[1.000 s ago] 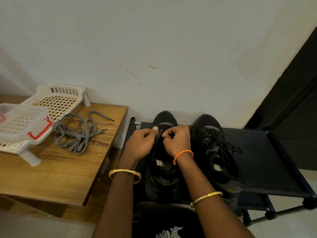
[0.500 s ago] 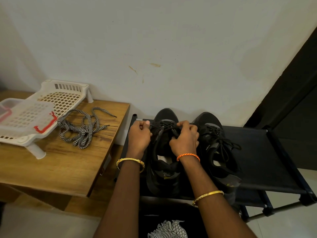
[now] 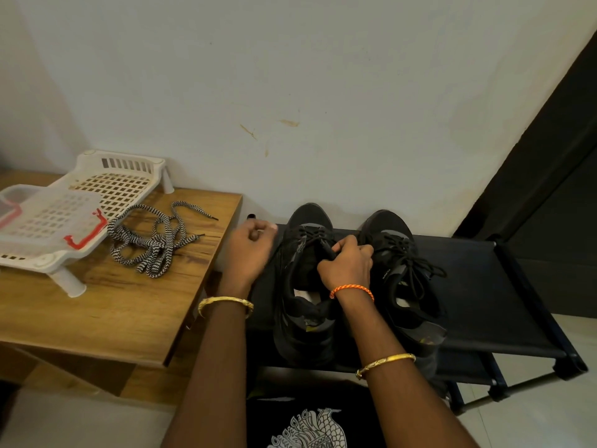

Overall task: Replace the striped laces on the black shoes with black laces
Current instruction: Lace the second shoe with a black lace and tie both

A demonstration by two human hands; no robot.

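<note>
While the striped laces (image 3: 155, 242) are lying discarded, your left hand (image 3: 250, 250) is pinching black lace, your right hand (image 3: 347, 261) gripping the unfinished left shoe (image 3: 307, 286); right shoe (image 3: 403, 276) looks laced.

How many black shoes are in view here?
2. The left shoe sits on the black rack between both hands; the right shoe stands beside it, already laced black. None seem hidden.
</note>
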